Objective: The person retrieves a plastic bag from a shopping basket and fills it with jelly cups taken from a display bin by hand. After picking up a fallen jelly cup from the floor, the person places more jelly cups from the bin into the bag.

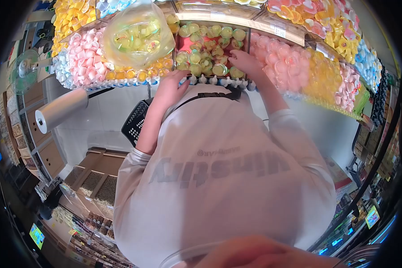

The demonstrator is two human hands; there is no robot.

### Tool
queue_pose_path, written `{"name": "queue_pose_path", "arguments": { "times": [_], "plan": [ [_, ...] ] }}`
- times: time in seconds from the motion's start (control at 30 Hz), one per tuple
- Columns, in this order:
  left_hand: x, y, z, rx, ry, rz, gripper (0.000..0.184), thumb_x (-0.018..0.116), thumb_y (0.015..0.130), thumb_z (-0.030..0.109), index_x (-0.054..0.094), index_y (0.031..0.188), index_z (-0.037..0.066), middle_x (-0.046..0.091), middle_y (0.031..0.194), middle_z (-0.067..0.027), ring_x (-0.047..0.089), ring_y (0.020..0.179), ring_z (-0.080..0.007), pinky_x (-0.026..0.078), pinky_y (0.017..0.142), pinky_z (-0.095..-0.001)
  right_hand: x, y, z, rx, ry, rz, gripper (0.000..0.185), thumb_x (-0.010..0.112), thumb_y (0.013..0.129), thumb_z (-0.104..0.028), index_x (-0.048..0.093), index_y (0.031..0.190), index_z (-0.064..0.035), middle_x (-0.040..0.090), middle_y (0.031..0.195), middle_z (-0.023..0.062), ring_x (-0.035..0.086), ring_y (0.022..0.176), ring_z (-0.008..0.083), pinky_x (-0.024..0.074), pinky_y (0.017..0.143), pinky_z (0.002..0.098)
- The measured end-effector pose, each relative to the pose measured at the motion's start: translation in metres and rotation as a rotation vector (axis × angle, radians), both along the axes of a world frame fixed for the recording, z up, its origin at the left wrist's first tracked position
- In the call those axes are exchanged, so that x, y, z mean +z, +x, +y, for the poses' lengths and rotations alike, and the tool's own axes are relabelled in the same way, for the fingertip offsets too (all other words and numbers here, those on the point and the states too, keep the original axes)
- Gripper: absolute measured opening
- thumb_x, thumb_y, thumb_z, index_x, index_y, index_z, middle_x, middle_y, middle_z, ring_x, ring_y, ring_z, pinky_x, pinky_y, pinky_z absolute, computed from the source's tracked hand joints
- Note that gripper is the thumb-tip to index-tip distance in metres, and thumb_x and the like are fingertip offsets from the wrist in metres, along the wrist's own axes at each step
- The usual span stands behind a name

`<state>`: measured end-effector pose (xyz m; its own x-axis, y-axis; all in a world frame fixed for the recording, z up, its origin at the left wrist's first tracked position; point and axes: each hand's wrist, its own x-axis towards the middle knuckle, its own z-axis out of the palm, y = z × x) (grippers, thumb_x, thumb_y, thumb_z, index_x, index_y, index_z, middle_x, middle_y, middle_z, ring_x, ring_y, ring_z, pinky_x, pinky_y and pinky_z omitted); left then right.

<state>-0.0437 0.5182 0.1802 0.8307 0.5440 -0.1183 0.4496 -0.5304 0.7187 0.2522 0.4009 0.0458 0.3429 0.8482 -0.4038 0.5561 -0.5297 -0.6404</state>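
Observation:
My left hand (173, 85) rests at the front edge of the display, fingers stretched forward beside the left corner of a bin. My right hand (244, 61) reaches over the right side of that bin, fingers apart and nearest to the cups there; its fingertips are small and partly unclear. In the bin lie round green jelly cups (204, 60), with patches of the red bin bottom (186, 43) showing between them. Left of the bin, a clear plastic bag (158, 27) holding several green jelly cups sits on top of neighbouring sweets.
Pink cups (279, 58) and yellow cups (324, 71) fill bins at right; pink-and-white ones (87, 47) lie at left. A roll of plastic bags (62, 110) sticks out at left, near a small fan (26, 71). A black basket (136, 123) is below my left arm.

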Motion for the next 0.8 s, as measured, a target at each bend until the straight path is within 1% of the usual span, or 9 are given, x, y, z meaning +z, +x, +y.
{"name": "queue_pose_path", "arguments": {
  "times": [0.1,0.17,0.3,0.37,0.5,0.57,0.6,0.67,0.8],
  "plan": [
    [-0.009,0.006,0.004,-0.075,0.032,0.049,0.028,0.064,0.085,0.014,0.063,0.112,0.006,0.065,0.097,-0.0151,0.061,0.097,-0.0338,0.049,0.083,-0.0413,-0.003,-0.009,-0.013,0.062,0.085,-0.149,0.040,0.059,0.086,-0.029,0.062,0.116,-0.0023,0.068,0.100,0.0185,0.064,0.095,0.0353,0.0504,0.083,0.0426],
    [-0.009,0.007,0.007,-0.067,-0.029,0.103,0.032,0.064,0.085,0.012,0.063,0.117,0.006,0.065,0.107,-0.0153,0.060,0.102,-0.0329,0.047,0.088,-0.0395,0.007,-0.012,-0.011,-0.084,0.076,-0.023,0.039,0.060,0.086,-0.028,0.062,0.116,-0.0025,0.068,0.102,0.0184,0.065,0.095,0.0341,0.0507,0.083,0.0418],
    [-0.013,0.006,0.010,-0.081,-0.046,0.101,0.032,0.064,0.085,0.012,0.063,0.117,0.005,0.065,0.109,-0.0161,0.060,0.103,-0.0340,0.047,0.089,-0.0402,-0.003,-0.012,0.005,-0.215,0.163,0.100,0.039,0.062,0.085,-0.027,0.062,0.116,-0.0025,0.068,0.101,0.0175,0.065,0.094,0.0332,0.0508,0.083,0.0408],
    [-0.015,0.003,0.009,-0.087,-0.008,0.055,0.032,0.065,0.085,0.013,0.062,0.116,0.005,0.065,0.105,-0.0158,0.060,0.100,-0.0341,0.048,0.086,-0.0410,-0.018,-0.016,0.030,-0.141,0.305,0.086,0.040,0.064,0.083,-0.027,0.063,0.115,-0.0027,0.067,0.103,0.0174,0.066,0.091,0.0323,0.0513,0.083,0.0400],
    [-0.014,-0.002,0.006,-0.079,0.000,-0.005,0.031,0.065,0.085,0.013,0.062,0.115,0.005,0.064,0.102,-0.0159,0.060,0.097,-0.0351,0.049,0.083,-0.0415,0.015,-0.045,0.096,-0.082,0.266,0.054,0.044,0.065,0.082,-0.026,0.060,0.120,-0.0058,0.064,0.113,0.0168,0.064,0.098,0.0315,0.0504,0.086,0.0409],
    [-0.013,-0.007,0.005,-0.068,-0.005,-0.019,0.031,0.065,0.085,0.013,0.062,0.115,0.005,0.064,0.103,-0.0158,0.060,0.097,-0.0353,0.049,0.083,-0.0414,0.010,-0.054,0.126,0.086,0.289,-0.235,0.050,0.064,0.080,-0.023,0.056,0.128,-0.0110,0.058,0.122,0.0152,0.059,0.108,0.0328,0.0490,0.090,0.0428],
    [-0.012,-0.010,0.005,-0.065,-0.013,-0.033,0.031,0.064,0.085,0.013,0.061,0.115,0.005,0.064,0.104,-0.0157,0.060,0.098,-0.0356,0.049,0.084,-0.0412,-0.001,-0.055,0.139,0.095,0.293,-0.236,0.050,0.064,0.080,-0.023,0.056,0.128,-0.0110,0.058,0.122,0.0152,0.059,0.108,0.0328,0.0490,0.090,0.0428],
    [-0.006,-0.016,0.001,-0.024,-0.036,-0.037,0.031,0.064,0.085,0.013,0.062,0.115,0.005,0.064,0.104,-0.0155,0.060,0.098,-0.0355,0.049,0.084,-0.0411,-0.027,-0.060,0.157,0.215,0.279,-0.345,0.063,0.069,0.080,-0.030,0.047,0.137,-0.0163,0.042,0.141,0.0154,0.056,0.113,0.0381,0.0485,0.094,0.0440],
    [0.002,-0.029,-0.002,0.055,-0.078,-0.056,0.031,0.064,0.086,0.013,0.062,0.115,0.005,0.064,0.104,-0.0152,0.060,0.099,-0.0345,0.048,0.085,-0.0404,-0.007,-0.070,0.167,0.263,0.159,-0.322,0.067,0.073,0.076,-0.033,0.047,0.136,-0.0166,0.039,0.141,0.0199,0.056,0.113,0.0387,0.0489,0.093,0.0440]
  ]
}}
